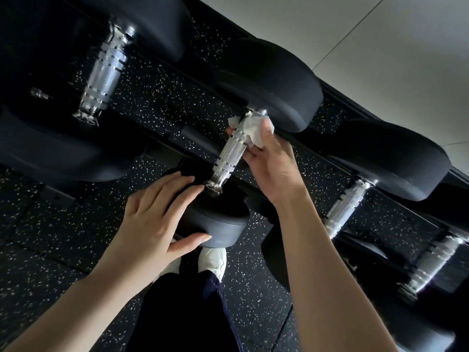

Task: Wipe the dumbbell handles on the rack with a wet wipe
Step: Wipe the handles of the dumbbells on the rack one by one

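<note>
Lying at ten o'clock, a neighbouring chrome handle is sitting with no hand on it. Just below centre, the left hand is resting on the near head of the middle dumbbell, fingers straight and spread, clamping nothing; its knurled handle is running up toward one o'clock, where the right hand is pinching the wet wipe round the handle's far end, thumb on top. Another handle is lying at four o'clock.
</note>
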`<state>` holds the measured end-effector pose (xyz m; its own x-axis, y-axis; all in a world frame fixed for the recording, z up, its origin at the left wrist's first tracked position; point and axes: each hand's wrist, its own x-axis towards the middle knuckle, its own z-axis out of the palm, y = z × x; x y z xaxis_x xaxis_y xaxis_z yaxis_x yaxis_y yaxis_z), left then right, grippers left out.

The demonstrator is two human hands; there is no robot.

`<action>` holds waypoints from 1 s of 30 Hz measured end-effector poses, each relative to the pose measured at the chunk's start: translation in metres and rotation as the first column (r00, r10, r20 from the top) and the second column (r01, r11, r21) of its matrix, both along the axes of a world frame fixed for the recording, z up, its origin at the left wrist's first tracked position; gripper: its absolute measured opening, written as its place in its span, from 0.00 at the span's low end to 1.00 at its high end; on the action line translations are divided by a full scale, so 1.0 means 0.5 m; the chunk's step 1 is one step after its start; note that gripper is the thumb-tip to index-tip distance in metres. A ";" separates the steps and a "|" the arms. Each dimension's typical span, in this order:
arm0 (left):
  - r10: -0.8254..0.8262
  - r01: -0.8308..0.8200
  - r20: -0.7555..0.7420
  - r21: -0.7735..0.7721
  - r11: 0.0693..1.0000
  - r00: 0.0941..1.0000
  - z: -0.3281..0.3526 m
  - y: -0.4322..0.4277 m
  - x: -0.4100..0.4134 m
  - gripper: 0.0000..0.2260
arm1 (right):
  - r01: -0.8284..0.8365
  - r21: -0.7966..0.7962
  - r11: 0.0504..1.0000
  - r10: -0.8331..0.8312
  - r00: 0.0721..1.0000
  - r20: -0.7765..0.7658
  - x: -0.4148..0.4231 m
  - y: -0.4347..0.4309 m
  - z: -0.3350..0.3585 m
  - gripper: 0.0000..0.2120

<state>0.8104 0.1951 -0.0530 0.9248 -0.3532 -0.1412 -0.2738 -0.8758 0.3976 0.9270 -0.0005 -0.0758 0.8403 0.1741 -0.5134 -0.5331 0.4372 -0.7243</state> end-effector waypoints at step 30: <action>0.038 -0.037 0.011 -0.043 0.998 0.999 -0.004 -0.003 -0.007 0.29 | -0.457 -0.490 0.743 0.450 0.882 -0.140 -0.110 0.002 -0.025 0.07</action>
